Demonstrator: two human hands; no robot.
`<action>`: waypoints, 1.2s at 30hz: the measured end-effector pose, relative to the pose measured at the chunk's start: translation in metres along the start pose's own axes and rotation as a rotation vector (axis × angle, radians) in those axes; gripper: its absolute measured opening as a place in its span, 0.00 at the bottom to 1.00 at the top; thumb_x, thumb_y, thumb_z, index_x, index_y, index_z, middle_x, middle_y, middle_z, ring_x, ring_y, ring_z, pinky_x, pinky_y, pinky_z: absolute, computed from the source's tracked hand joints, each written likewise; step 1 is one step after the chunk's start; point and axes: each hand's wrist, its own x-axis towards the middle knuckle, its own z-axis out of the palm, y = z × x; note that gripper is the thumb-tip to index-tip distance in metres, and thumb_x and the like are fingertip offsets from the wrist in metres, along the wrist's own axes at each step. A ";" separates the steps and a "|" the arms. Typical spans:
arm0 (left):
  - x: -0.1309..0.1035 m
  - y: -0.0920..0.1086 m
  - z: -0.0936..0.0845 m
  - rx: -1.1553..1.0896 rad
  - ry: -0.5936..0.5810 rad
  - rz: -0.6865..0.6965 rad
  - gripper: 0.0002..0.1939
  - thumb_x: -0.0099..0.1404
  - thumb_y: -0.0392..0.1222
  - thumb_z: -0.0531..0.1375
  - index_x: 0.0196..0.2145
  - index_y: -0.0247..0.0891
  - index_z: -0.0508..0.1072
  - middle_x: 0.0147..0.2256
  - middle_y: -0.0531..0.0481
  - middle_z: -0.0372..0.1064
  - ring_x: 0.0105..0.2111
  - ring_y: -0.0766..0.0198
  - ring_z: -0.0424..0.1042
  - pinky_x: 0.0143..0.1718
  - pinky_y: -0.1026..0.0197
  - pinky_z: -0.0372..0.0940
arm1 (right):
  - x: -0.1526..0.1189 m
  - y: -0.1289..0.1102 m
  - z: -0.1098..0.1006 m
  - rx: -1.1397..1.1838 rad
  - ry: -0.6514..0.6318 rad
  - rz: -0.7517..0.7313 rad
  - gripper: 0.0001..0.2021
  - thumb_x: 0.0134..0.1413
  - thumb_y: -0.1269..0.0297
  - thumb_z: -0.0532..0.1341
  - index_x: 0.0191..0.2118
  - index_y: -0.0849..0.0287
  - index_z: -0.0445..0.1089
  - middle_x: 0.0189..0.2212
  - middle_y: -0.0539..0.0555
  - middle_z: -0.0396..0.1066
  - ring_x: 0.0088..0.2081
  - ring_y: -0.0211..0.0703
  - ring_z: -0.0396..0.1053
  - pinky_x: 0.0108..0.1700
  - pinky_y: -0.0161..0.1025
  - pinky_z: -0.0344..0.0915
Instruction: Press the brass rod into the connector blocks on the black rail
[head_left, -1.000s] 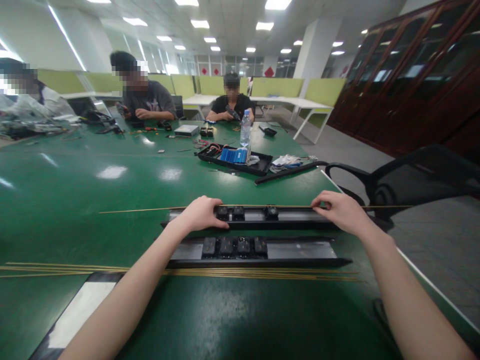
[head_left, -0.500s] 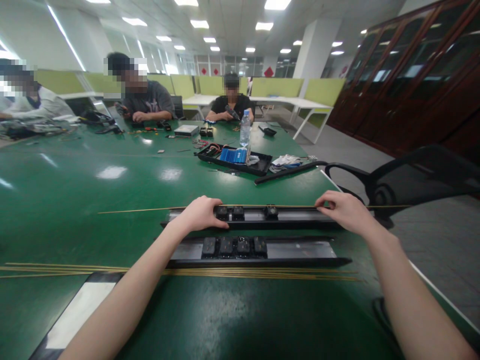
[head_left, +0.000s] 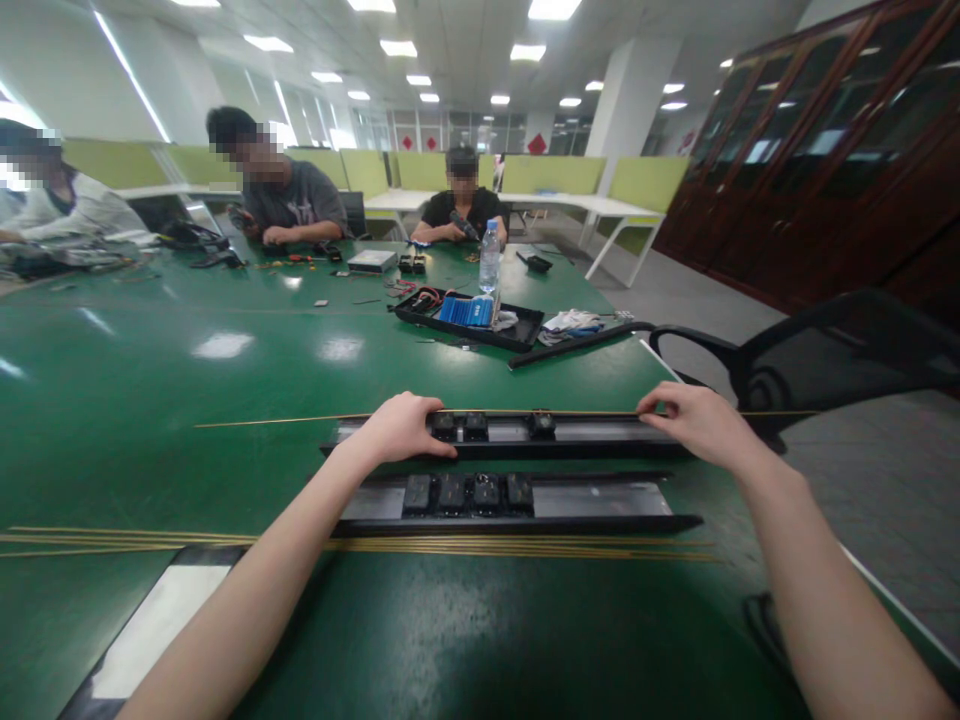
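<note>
A long black-edged metal channel [head_left: 585, 430] lies across the green table in front of me, with several black blocks [head_left: 475, 425] inside it. My left hand [head_left: 401, 425] clasps its left part, thumb on the near wall and fingers over the far one. A thin brass-coloured rod [head_left: 277, 420] runs along the channel's far edge and sticks out at both ends. Near the right end, my right hand [head_left: 679, 420] pinches finger and thumb together at the rod. Closer to me is a second channel [head_left: 585, 500], holding a row of black blocks [head_left: 452, 493]; neither hand touches it.
Several thin rods [head_left: 525, 547] lie nearest me, beside a black-and-white flat panel [head_left: 165, 620]. Farther off are a black tray [head_left: 517, 335] of parts, a bottle [head_left: 489, 258], gloves [head_left: 570, 326] and a black strip [head_left: 577, 347]. Co-workers sit across the table; a chair [head_left: 847, 350] stands right.
My right hand has slid slightly to the right along the rod. The left hand, the channels and the black blocks have stayed where they were.
</note>
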 end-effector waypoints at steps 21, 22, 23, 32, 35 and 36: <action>0.000 0.000 0.000 0.086 -0.017 -0.037 0.37 0.50 0.73 0.63 0.46 0.42 0.77 0.41 0.41 0.79 0.42 0.44 0.77 0.38 0.54 0.68 | -0.003 -0.039 -0.034 -0.104 0.417 -0.052 0.13 0.59 0.62 0.59 0.47 0.56 0.77 0.44 0.56 0.77 0.43 0.47 0.72 0.42 0.41 0.66; 0.000 0.001 0.000 0.090 -0.017 -0.041 0.37 0.50 0.73 0.62 0.46 0.42 0.77 0.41 0.41 0.79 0.42 0.44 0.77 0.38 0.54 0.68 | -0.002 -0.044 -0.034 -0.093 0.451 -0.097 0.13 0.60 0.62 0.59 0.47 0.56 0.77 0.44 0.56 0.77 0.45 0.48 0.72 0.46 0.42 0.66; 0.000 0.001 0.000 0.091 -0.016 -0.044 0.37 0.50 0.74 0.62 0.47 0.43 0.77 0.41 0.41 0.79 0.42 0.44 0.77 0.38 0.54 0.68 | -0.001 -0.049 -0.035 -0.077 0.478 -0.140 0.14 0.60 0.63 0.59 0.48 0.57 0.77 0.45 0.57 0.77 0.46 0.49 0.71 0.49 0.44 0.66; -0.001 0.002 -0.002 0.091 -0.016 -0.038 0.37 0.50 0.74 0.62 0.45 0.42 0.77 0.40 0.41 0.79 0.41 0.44 0.77 0.38 0.54 0.67 | 0.008 -0.090 -0.002 0.032 0.366 -0.378 0.15 0.61 0.68 0.59 0.51 0.55 0.75 0.45 0.56 0.76 0.48 0.51 0.70 0.52 0.51 0.67; -0.001 0.003 -0.003 0.093 -0.022 -0.042 0.37 0.50 0.74 0.61 0.45 0.42 0.76 0.40 0.41 0.79 0.41 0.44 0.77 0.38 0.55 0.67 | 0.010 -0.099 0.025 0.024 0.246 -0.427 0.13 0.61 0.71 0.58 0.47 0.56 0.76 0.43 0.56 0.77 0.47 0.51 0.69 0.48 0.49 0.66; -0.001 0.003 -0.003 0.091 -0.023 -0.042 0.37 0.50 0.74 0.61 0.45 0.42 0.76 0.40 0.41 0.79 0.41 0.45 0.77 0.38 0.55 0.67 | 0.010 -0.101 0.033 0.023 0.224 -0.437 0.12 0.61 0.71 0.58 0.46 0.56 0.77 0.42 0.56 0.77 0.46 0.51 0.69 0.48 0.49 0.66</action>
